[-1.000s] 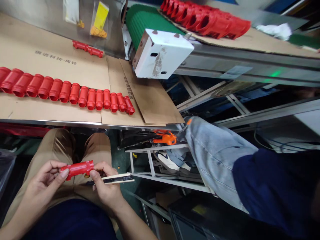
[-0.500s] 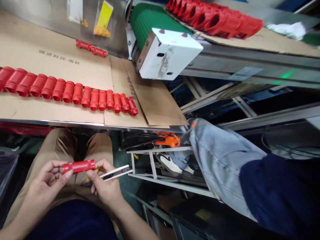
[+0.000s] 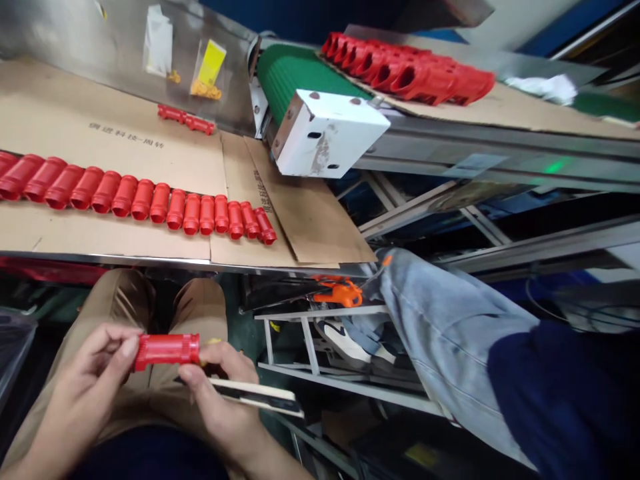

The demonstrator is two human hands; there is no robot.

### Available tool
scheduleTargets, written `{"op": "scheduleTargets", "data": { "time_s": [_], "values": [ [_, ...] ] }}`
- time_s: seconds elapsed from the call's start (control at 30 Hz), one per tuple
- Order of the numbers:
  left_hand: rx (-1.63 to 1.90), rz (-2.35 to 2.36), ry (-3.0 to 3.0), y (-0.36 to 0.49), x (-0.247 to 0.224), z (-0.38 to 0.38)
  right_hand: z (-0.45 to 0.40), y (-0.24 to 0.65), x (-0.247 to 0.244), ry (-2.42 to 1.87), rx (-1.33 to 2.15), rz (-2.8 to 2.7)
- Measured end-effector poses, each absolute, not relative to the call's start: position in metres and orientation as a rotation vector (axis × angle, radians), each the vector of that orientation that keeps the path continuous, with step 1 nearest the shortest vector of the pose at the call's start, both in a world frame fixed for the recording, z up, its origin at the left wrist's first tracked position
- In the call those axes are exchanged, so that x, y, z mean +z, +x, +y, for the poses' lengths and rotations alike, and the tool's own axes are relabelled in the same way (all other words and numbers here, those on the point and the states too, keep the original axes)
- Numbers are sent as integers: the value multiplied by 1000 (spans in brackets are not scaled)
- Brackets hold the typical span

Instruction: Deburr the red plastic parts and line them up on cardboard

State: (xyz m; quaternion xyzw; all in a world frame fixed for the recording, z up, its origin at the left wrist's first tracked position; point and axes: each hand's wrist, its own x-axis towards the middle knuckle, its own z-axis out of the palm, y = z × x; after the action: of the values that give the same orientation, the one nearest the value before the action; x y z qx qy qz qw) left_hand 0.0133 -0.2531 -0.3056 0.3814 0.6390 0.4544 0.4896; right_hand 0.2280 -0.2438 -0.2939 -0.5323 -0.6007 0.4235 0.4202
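Above my lap, my left hand [image 3: 107, 367] grips the left end of a red plastic tube [image 3: 167, 351], thumb in front and fingers behind. The tube lies nearly level, with ribbed bands near its ends. My right hand [image 3: 223, 380] is closed at the tube's right end. It holds a slim cream-and-black tool [image 3: 263, 395], whose outer end points right and slightly down; I cannot make out its kind. A dark tip shows left of my right thumb. A small yellow bit [image 3: 214, 341] shows by the right fingers, partly hidden.
Ahead, a row of red tubes [image 3: 160, 202] lies on cardboard [image 3: 55, 230]. Behind them are two red pieces [image 3: 186, 120] and a bag of yellow parts [image 3: 206, 88]. More red parts [image 3: 425, 77] sit beside a green conveyor [image 3: 290, 70]. A co-worker's leg [image 3: 440, 320] is at right.
The view has tilted, so the bench appears lower. The tube has turned slightly and both hands sit a little lower. The tool in my right hand has swung from pointing up-right to down-right.
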Motion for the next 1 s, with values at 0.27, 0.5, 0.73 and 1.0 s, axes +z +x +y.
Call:
{"op": "scheduleTargets", "data": {
  "time_s": [0.27, 0.5, 0.73, 1.0],
  "values": [
    [1250, 1367, 1008, 17, -319, -243, -239, 219, -329, -1429, 1153, -1391],
    [1321, 1478, 763, 31, -326, -233, -250, 206, -327, -1376, 1038, -1612],
    [1321, 1603, 1001, 30, -316, -227, -253, 204, -324, -1307, 936, -1711],
    [1157, 1255, 509, 29, -325, -231, -252, 200, -330, -1216, 785, -1766]
  ]
}}
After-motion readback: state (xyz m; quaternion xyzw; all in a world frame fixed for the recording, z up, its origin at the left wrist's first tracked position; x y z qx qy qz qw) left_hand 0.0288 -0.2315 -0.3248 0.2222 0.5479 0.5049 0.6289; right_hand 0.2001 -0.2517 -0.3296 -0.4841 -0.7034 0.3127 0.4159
